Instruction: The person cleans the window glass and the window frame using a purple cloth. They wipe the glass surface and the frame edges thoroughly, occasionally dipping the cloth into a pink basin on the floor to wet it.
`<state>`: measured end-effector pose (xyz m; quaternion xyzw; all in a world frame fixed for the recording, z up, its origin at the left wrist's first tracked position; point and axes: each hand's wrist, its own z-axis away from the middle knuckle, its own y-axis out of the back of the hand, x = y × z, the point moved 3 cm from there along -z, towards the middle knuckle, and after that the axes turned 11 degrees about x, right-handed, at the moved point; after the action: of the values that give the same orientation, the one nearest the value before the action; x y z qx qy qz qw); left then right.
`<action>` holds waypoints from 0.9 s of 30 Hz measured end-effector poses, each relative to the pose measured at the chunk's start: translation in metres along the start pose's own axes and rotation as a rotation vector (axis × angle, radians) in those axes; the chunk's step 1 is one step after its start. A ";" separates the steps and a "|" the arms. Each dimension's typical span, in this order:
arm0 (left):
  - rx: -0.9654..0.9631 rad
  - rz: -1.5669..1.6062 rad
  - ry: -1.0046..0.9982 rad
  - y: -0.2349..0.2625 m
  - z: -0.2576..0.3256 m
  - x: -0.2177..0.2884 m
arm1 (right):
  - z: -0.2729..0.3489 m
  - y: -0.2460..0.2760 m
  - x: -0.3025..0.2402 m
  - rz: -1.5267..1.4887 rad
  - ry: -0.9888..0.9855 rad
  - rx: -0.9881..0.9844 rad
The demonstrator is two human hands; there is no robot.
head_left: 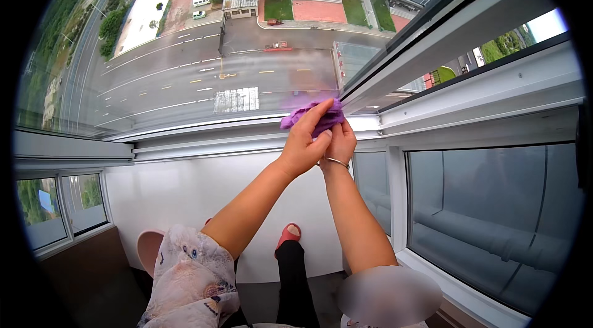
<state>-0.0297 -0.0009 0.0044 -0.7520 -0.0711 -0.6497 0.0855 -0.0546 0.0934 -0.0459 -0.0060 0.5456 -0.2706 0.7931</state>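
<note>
Both arms reach up to the corner where the large glass window pane (204, 75) meets the white metal window frame (432, 90). The left hand (304, 142) grips a crumpled purple cloth (321, 117), fingers folded over its top so the wad presses flat against the glass. The right hand (340, 141), with a thin silver bangle (337, 162) at the wrist, clasps the cloth from below, bracing it at this high reach.
</note>
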 end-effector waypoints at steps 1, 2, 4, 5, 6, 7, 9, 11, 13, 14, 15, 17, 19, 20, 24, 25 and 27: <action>-0.030 -0.029 -0.109 -0.001 -0.004 0.011 | 0.007 -0.006 0.000 -0.139 -0.132 0.061; -0.027 -0.062 -0.074 -0.004 -0.008 0.016 | 0.008 -0.010 0.001 -0.367 -0.213 -0.006; -0.028 0.004 0.018 -0.014 -0.006 0.014 | 0.004 -0.003 -0.007 -0.327 -0.299 0.023; -0.027 0.039 0.063 -0.018 -0.005 0.013 | 0.001 0.000 -0.009 -0.305 -0.341 0.037; -0.041 0.020 0.049 -0.021 -0.009 0.017 | -0.004 0.001 -0.008 -0.353 -0.317 0.021; -0.047 -0.009 0.031 -0.018 -0.011 0.017 | -0.006 0.002 -0.003 -0.350 -0.339 -0.061; -0.057 -0.063 0.000 -0.016 -0.013 0.016 | -0.012 0.009 0.006 -0.337 -0.383 -0.220; -0.047 -0.040 -0.003 -0.026 -0.015 0.021 | -0.032 0.001 0.032 -0.443 -0.467 -0.068; -0.058 -0.026 -0.012 -0.037 -0.018 0.021 | -0.062 0.013 0.056 -0.270 -0.367 0.098; -0.053 -0.022 -0.026 -0.039 -0.021 0.020 | -0.065 0.016 0.056 -0.225 -0.344 0.114; -0.027 -0.036 -0.028 -0.028 -0.020 0.016 | -0.042 0.013 0.028 -0.262 -0.376 -0.002; -0.038 -0.009 -0.033 -0.040 -0.023 0.016 | -0.031 0.022 -0.014 -0.308 -0.371 -0.104; -0.053 0.009 -0.023 -0.057 -0.027 0.016 | -0.035 0.030 -0.029 -0.323 -0.370 -0.129; -0.072 0.008 -0.001 -0.066 -0.028 0.014 | -0.041 0.038 -0.031 -0.389 -0.355 -0.193; -0.126 0.022 0.000 -0.101 -0.038 0.012 | -0.065 0.062 -0.047 -0.304 -0.280 -0.054; -0.135 0.028 -0.018 -0.110 -0.041 0.011 | -0.076 0.071 -0.048 -0.288 -0.241 -0.045; -0.164 0.003 -0.030 -0.129 -0.048 0.006 | -0.090 0.083 -0.053 -0.258 -0.165 -0.026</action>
<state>-0.1030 0.1143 0.0217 -0.7664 -0.0179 -0.6417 0.0236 -0.1109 0.2132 -0.0622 -0.1084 0.4768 -0.3619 0.7937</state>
